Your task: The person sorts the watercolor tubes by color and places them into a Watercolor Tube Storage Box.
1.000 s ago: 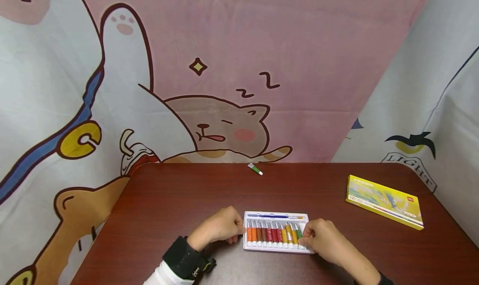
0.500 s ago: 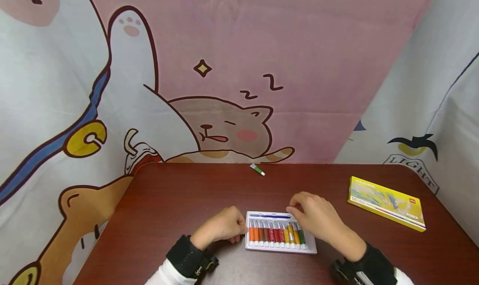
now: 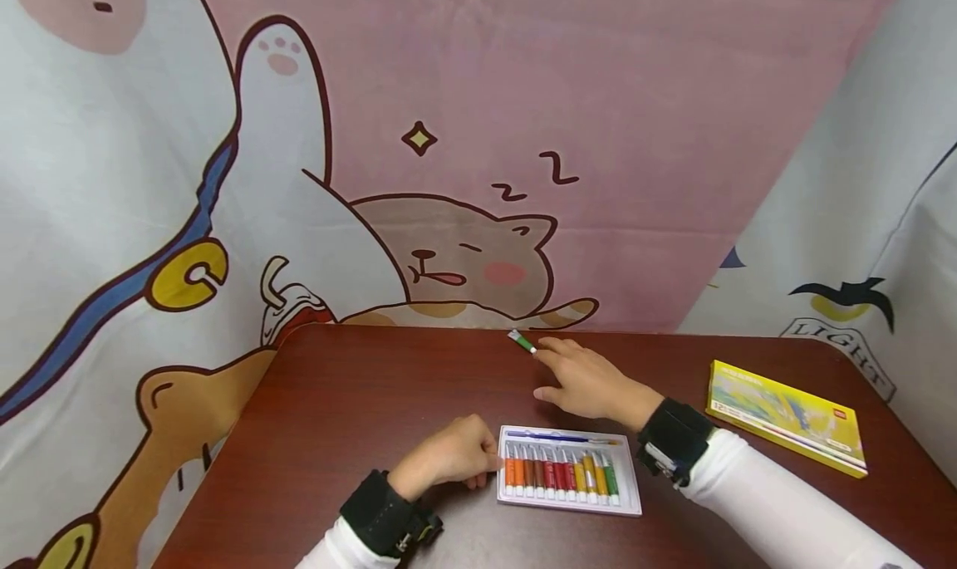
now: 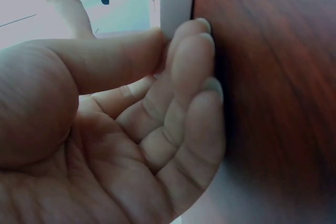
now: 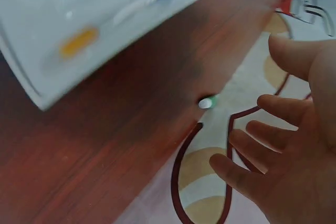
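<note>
A white plastic tray (image 3: 630,488) holds a row of paint tubes (image 3: 549,473) in orange, brown, red, yellow and green, with a blue-handled paintbrush (image 3: 549,438) along its far side. My left hand (image 3: 449,457) pinches the tray's left edge (image 4: 177,1) between thumb and curled fingers. Beyond the tray, my right hand (image 3: 591,382) reaches forward with fingers spread and holds nothing. Its fingertips are close to a small green paint tube (image 3: 522,341) lying at the table's far edge. In the right wrist view, the tube's white cap (image 5: 205,103) faces the camera.
A flat yellow paint box (image 3: 785,419) lies on the right part of the brown wooden table (image 3: 359,386). Behind the far edge hangs a cloth (image 3: 635,137) printed with cartoon cats.
My right hand has left the tray's right end and moved forward and left, opening as it nears the green paint tube. My left hand has stayed at the tray's left edge.
</note>
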A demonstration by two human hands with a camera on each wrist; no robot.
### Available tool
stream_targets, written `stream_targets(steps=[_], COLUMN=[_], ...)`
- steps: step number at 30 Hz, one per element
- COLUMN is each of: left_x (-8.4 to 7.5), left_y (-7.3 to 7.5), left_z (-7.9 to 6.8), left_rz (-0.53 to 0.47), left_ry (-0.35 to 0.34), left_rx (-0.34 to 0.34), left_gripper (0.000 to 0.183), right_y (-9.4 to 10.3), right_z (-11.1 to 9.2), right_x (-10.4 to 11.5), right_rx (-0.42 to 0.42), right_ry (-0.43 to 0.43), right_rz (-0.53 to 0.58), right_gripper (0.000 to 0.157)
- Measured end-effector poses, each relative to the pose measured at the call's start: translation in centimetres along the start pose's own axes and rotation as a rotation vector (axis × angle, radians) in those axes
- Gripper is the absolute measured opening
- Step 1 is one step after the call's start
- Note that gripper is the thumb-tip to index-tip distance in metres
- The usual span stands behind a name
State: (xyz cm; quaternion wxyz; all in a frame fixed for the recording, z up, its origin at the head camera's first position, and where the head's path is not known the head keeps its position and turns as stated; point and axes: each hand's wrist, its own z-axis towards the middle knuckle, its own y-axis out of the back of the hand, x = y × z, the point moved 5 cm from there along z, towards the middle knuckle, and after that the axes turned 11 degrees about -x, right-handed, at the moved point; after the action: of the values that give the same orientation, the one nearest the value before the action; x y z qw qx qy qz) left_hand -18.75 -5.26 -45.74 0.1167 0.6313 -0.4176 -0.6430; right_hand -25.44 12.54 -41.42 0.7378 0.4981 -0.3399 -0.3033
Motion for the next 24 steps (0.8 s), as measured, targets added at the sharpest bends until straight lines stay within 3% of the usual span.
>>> stream_targets(steps=[5, 10, 15, 18, 24], left_x=[0.2, 0.1, -0.2, -0.2, -0.4], left_y=[-0.2, -0.7, -0.7, -0.5, 0.0], left_z=[0.0, -0.1, -0.1, -0.1, -0.2], left_rz=[0.004, 0.007, 0.015, 0.013, 0.030], left_ry=[0.011, 0.020, 0.009, 0.005, 0.000], left_rx=[0.006, 0.007, -0.004, -0.011, -0.025], left_gripper=[0.028, 0.029, 0.030, 0.030, 0.030], right_y=[-1.8, -3.3, -4.1, -4.1, -3.1], right_z=[1.7, 2.5, 2.5, 2.3, 1.1], right_x=[-0.8, -1.0, -1.3, -1.5, -1.7], right_rx=[0.114, 0.216, 0.297, 0.295, 0.251], right_ry=[0.021, 0.036, -0.016, -0.033, 0.009], right_rz=[-0.053, -0.094, -0.108, -0.096, -0.098], right_gripper=[0.073, 0.075, 0.072, 0.070, 0.066])
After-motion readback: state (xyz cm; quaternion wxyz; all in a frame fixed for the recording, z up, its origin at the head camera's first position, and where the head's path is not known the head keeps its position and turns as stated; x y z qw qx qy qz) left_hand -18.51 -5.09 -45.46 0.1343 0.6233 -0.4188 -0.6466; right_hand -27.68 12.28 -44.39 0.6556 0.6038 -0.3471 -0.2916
